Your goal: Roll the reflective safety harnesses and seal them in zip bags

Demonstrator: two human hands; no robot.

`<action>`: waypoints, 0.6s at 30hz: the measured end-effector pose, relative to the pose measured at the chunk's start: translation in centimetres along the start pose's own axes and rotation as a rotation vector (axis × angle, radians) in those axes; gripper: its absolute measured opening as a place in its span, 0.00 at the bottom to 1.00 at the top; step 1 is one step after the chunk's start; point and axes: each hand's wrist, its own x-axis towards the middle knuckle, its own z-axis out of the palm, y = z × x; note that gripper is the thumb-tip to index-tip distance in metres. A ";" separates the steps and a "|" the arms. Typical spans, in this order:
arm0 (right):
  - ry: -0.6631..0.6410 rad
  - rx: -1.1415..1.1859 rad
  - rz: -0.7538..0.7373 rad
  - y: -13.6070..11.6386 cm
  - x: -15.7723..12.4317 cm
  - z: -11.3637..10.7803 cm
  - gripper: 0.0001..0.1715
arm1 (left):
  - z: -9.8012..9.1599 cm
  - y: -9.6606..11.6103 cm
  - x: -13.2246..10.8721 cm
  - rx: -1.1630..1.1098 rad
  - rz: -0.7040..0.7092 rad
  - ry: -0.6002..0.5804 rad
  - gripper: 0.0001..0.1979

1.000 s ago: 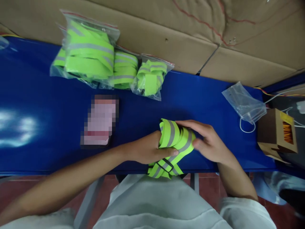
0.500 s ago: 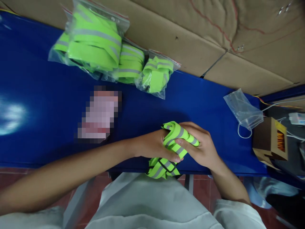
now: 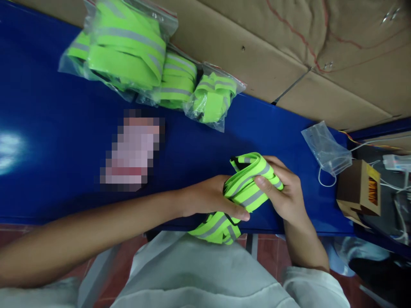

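Both my hands grip a bundle of neon-yellow reflective strap [image 3: 248,188] with grey stripes, folded over in several layers. My left hand [image 3: 213,197] is closed round its left side, thumb across the front. On the right end my right hand [image 3: 285,190] pinches the folds, thumb on top and fingers behind. A loose part of the strap hangs below my left hand over the table's front edge, against the pale clothing. A black piece shows at the upper fold; another dark bit sits under my left thumb.
Clear zip bags [image 3: 128,55] with similar neon straps lie along the back of the blue table [image 3: 64,141]. A blurred-out pinkish object [image 3: 131,149] rests left of my hands. To the right are a clear pouch [image 3: 330,145], a cardboard box [image 3: 356,188] and white cables.
The strap bundle has shifted slightly up and right, and its folded part looks wider and more opened out. My right hand has moved right with it. The view has tilted a little.
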 end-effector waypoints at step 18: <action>-0.236 0.704 0.632 0.9 0.8 -1.6 0.26 | 0.3 -0.9 -0.3 0.582 0.319 -0.010 0.08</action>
